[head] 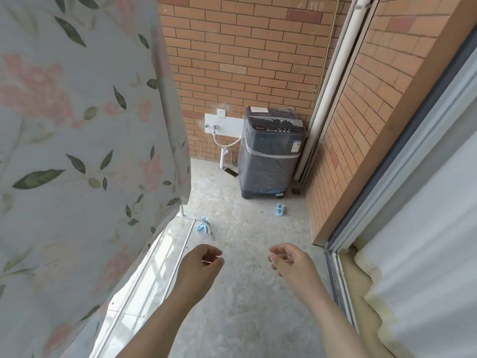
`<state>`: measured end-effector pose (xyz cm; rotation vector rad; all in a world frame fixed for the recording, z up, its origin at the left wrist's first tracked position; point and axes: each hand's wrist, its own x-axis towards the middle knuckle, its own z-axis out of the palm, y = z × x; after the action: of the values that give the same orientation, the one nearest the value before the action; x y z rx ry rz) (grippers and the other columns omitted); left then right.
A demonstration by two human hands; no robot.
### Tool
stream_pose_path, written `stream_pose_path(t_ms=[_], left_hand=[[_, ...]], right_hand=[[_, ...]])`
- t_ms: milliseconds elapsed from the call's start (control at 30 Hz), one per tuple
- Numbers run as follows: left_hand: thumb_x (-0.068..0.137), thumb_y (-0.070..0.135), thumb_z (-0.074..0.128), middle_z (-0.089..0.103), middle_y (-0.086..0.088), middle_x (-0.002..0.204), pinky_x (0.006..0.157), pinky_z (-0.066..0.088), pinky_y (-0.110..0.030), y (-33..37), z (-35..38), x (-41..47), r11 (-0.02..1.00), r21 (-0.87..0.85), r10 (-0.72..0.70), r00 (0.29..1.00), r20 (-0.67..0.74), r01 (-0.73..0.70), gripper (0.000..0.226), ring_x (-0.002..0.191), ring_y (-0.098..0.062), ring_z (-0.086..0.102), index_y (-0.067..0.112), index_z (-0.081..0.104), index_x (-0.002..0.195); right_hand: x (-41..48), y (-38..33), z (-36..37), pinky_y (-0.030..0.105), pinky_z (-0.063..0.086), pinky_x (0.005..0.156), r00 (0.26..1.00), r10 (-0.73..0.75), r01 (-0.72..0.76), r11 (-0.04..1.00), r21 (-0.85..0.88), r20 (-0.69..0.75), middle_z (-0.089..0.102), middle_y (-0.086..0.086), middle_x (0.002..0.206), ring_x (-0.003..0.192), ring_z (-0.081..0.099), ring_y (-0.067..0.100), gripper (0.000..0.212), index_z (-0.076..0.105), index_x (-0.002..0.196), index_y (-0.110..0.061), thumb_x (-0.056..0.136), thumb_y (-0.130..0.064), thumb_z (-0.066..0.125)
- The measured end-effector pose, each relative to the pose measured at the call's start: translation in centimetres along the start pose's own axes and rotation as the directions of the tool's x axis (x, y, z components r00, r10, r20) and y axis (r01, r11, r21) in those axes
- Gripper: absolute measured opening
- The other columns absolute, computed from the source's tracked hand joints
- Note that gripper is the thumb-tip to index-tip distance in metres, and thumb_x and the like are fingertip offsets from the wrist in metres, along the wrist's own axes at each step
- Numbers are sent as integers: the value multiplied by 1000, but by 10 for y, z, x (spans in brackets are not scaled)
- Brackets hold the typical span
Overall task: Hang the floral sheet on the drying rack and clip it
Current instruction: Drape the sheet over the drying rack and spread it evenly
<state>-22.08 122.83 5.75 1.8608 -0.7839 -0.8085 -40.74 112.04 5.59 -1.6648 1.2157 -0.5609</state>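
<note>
No text can be read at this resolution. The washing machine (271, 156), far centre against the brick wall (232, 47), carries four markings. A white label (259, 109) lies on the lid at the far left corner. A small red logo (259, 128) sits at the left end of the control panel (278, 129). A blue-and-white sticker (296, 147) is on the front, upper right. A pale strip (278, 194) is on the base. Faint pale marks (309, 6) stand on the bricks at far upper right; their characters cannot be made out.

Grey tiles (247, 311) beneath our left hand (202, 263), washing machine (271, 156) and brick wall (245, 60) beyond, door track (335, 270) by our right hand (287, 259)
</note>
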Motion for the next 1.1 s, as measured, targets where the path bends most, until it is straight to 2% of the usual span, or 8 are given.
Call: stream_pose_path(t_ms=[133,300,467,633,767,833,1000,1100], left_hand=[[86,13,63,64,0,87,74,51,-31,18,4,78,1000,13,-23,1000,6,23,9,77,-18,62,19,65,93],[85,13,64,65,0,86,80,54,-36,29,31,162,996,34,-82,996,45,80,9,79,-17,63,19,66,91],[84,11,64,64,1,85,79,51,-35,47,60,266,994,44,-97,995,-17,98,10,80,-20,63,21,65,86],[84,14,64,66,0,86,65,47,-26,72,86,355,988,64,-137,988,-64,141,8,80,-22,65,21,65,87],[83,14,64,65,0,84,76,52,-35,80,98,418,979,55,-190,979,-78,195,8,80,-21,64,20,66,87],[83,13,64,66,1,80,77,53,-37,78,100,449,975,50,-213,973,-92,218,8,75,-19,64,20,66,87],[84,11,63,66,1,78,61,50,-25,64,100,544,965,46,-251,962,-113,257,8,61,-14,63,15,66,90],[85,11,62,65,-3,80,52,43,-16,48,96,605,956,53,-283,954,-102,289,8,60,-14,61,14,65,91]], right_hand=[[70,-6,-1,31,55,84,999,33,-33,999,-1,-2,69,-4,97,91,65,11,15,63,95,-31,92,-17,58],[162,0,-10,29,55,83,996,86,-86,996,4,11,69,-4,98,92,65,11,15,64,97,-30,93,-18,58],[278,2,-24,32,55,86,996,77,-76,997,-3,55,68,-7,100,94,64,10,15,63,95,-33,93,-19,57],[389,-7,-48,31,54,85,992,72,-66,996,-56,108,67,-9,100,94,64,8,14,62,96,-34,93,-22,56],[465,-13,-48,30,54,82,985,86,-75,994,-79,149,66,-8,99,93,63,11,15,63,95,-34,93,-21,56],[497,-15,-42,29,54,82,979,95,-79,992,-95,180,66,-8,99,93,64,10,15,62,95,-34,93,-21,55],[584,-15,-14,28,54,82,968,130,-100,985,-144,216,67,-9,98,91,64,8,15,63,95,-34,93,-21,56],[632,-14,8,26,54,81,956,184,-144,972,-183,229,67,-9,97,90,64,8,15,63,95,-34,93,-21,55]])
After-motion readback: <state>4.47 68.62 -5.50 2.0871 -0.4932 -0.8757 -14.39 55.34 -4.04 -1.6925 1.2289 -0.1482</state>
